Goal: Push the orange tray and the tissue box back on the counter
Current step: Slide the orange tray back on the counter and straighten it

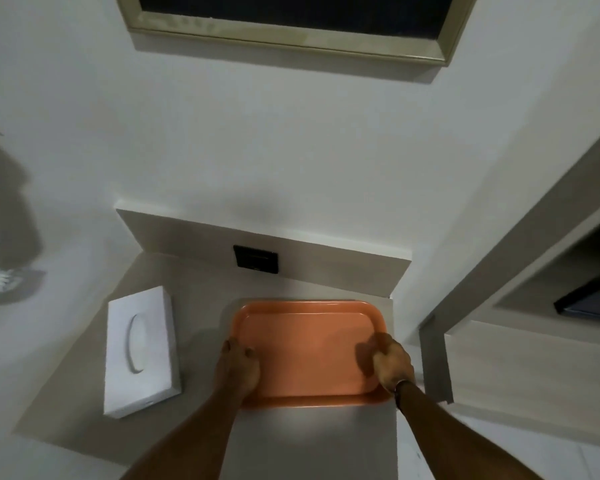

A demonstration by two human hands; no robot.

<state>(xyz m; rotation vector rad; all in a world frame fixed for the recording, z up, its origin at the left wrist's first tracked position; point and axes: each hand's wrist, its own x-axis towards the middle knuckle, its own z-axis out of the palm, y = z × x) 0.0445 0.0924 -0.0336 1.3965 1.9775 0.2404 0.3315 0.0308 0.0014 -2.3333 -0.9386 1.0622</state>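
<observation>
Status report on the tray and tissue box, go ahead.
Left hand and right hand gripping orange tray sides. Tissue box untouched, left of tray. Counter behind tray bare to backsplash.

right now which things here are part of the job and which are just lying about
Job: orange tray, held by left hand and right hand; tissue box; counter.

Just there: black wall socket, framed picture, wristband.

A: Colour log, please. Tray?

B: My tray (305,344) reads plain orange, no pattern. Tissue box (141,351) is plain white, slot included.

A: Surroundings?

B: Bench (194,299) is pale beige with faint grain. Wall (222,150) white. Socket plate (256,259) black. Frame (291,38) dull gold around a dark panel.
</observation>
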